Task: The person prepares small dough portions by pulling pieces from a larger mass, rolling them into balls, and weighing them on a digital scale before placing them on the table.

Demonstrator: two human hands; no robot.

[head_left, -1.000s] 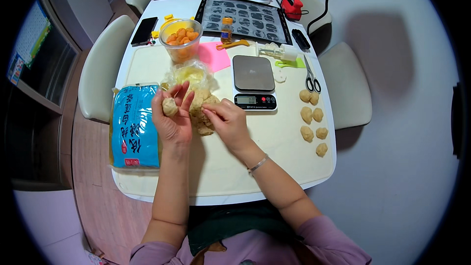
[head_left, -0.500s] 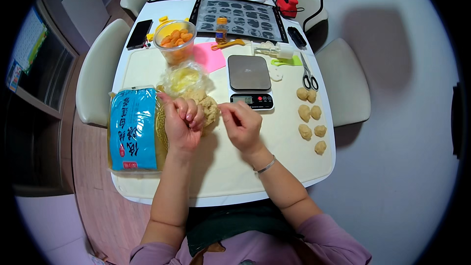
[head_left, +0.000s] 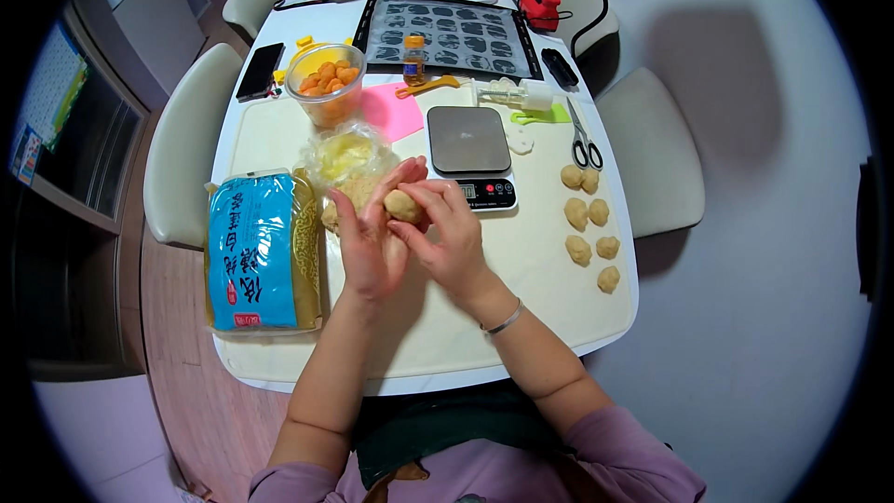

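A small round dough ball (head_left: 402, 206) sits against the palm side of my left hand (head_left: 374, 256), whose fingers are stretched out and thumb spread. Curled around the ball from the right are the fingers and thumb of my right hand (head_left: 454, 237). Behind my left hand a larger lump of dough (head_left: 356, 190) shows in part, next to a crumpled clear plastic bag (head_left: 349, 151). A kitchen scale (head_left: 470, 142) with a grey plate stands just beyond my right hand, which covers part of its display. Several dough pieces (head_left: 577, 250) lie at the right side of the cream mat.
A large blue-and-clear packet (head_left: 250, 256) lies at the left. Farther back are a tub of orange balls (head_left: 328, 84), a small bottle (head_left: 413, 61), a lined baking tray (head_left: 449, 35), a plunger-like mould (head_left: 521, 95) and scissors (head_left: 585, 142). Chairs flank the table.
My left hand has uncurled from a loose fist to stretched fingers. My hands have come together, and the dough ball now shows between them. The view has shifted slightly.
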